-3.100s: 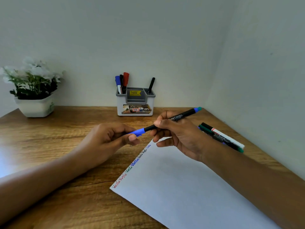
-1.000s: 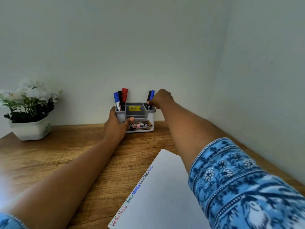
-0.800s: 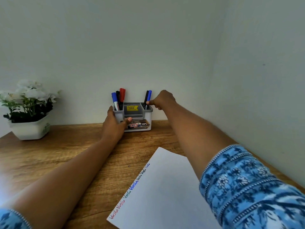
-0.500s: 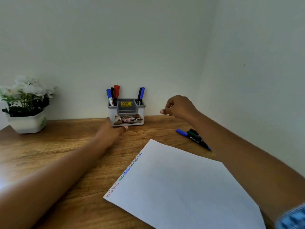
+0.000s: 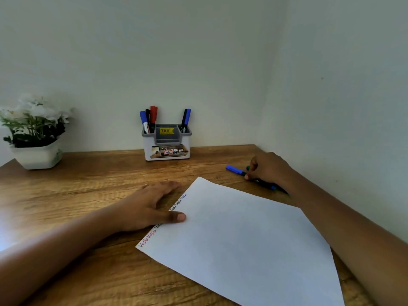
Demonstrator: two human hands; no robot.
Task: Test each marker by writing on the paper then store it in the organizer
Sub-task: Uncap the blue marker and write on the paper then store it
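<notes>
Now, near to far:
paper (image 5: 247, 239): 6 o'clock, five test words along its left edge
left hand (image 5: 150, 208): 9 o'clock of sheet, fingers flat, thumb pinning edge
right hand (image 5: 268, 170): 2 o'clock, fingertips closing on loose markers (image 5: 235, 170); grip unclear
organizer (image 5: 166, 144): 12 o'clock, five stored
progress: loose ones untested
change: blue marker went in; both hands came back from organizer

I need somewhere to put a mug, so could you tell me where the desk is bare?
Bare wood lies between the flower pot and the organizer, and in front of the left hand. It is crowded at the right: the paper, loose markers and the right hand.
</notes>
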